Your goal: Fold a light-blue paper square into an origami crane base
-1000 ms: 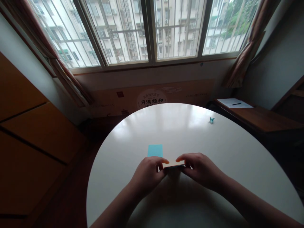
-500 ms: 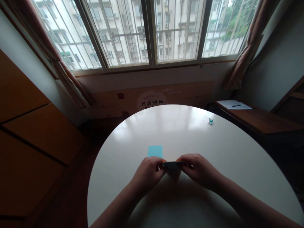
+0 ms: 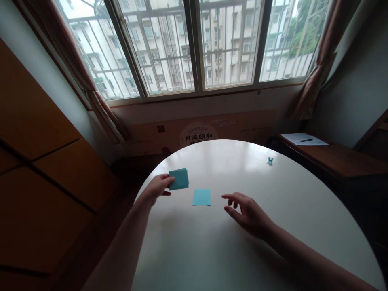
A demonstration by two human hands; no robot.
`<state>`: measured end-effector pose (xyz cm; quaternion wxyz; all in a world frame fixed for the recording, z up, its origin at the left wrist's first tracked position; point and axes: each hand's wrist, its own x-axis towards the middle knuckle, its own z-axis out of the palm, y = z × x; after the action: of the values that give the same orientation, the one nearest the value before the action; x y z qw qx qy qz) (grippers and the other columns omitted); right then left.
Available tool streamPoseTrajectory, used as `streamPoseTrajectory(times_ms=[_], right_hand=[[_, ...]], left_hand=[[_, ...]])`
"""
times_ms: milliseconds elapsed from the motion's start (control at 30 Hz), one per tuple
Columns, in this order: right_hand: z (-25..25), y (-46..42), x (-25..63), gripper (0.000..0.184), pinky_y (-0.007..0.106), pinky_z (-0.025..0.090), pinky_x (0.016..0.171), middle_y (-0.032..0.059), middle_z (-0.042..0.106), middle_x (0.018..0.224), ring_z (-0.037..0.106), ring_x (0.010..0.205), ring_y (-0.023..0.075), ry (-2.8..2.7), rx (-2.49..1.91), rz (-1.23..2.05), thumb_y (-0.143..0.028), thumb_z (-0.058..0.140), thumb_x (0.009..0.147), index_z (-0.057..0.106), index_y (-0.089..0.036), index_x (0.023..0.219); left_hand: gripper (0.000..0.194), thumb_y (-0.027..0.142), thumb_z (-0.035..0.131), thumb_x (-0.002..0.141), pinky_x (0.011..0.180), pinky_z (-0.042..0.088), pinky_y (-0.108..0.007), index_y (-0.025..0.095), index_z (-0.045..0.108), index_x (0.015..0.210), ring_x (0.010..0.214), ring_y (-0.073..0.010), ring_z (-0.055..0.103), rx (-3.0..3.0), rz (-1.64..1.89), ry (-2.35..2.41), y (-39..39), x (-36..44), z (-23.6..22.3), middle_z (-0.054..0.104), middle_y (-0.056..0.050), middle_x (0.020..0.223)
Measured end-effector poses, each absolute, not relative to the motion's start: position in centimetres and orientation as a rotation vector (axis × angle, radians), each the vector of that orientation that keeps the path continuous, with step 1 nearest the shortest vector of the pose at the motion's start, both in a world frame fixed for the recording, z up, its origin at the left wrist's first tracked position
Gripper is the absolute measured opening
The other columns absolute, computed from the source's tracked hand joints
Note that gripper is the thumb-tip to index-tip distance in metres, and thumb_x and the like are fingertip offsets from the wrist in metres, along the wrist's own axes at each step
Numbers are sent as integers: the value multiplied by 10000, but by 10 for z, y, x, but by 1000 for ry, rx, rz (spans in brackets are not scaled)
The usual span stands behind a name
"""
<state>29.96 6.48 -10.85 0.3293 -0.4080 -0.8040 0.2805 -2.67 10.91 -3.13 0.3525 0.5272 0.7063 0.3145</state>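
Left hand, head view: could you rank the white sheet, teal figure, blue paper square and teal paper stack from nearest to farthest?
1. Teal paper stack, in left hand
2. Blue paper square, just right
3. Teal figure, farther right
4. White sheet, on brown desk

Ordinary room, home or small office, can't tell which. Curtains, barred window, wood cabinet, round table, desk with paper and pen; apartment block outside.
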Motion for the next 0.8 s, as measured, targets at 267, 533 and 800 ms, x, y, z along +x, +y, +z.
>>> streamPoseTrajectory(times_ms=[267,533,800], right_hand=[[-107,55,277,340,369,494,860,81,629,1172,627,987,233,-2294,-993,653,-243,575,893,670,-225,1219],[-89,64,267,357,392,505,898,90,634,1206,605,1078,266,-2454,-1044,538,-221,606,889,677,-209,1238],[-89,90,244,372,458,409,1027,121,561,1364,519,1237,316,-2568,-956,340,-257,615,902,645,-197,1267]], left_hand=[[213,326,626,959,613,524,-265,114,608,964,679,-131,572,1154,442,2234,156,-89,-30,592,-27,846],[200,294,622,967,615,545,-253,110,606,1044,730,-137,605,1137,364,2267,168,-91,-36,614,-50,934],[241,332,610,973,665,566,-294,111,609,1071,753,-155,624,1197,202,2381,177,-100,-32,627,-58,940]])
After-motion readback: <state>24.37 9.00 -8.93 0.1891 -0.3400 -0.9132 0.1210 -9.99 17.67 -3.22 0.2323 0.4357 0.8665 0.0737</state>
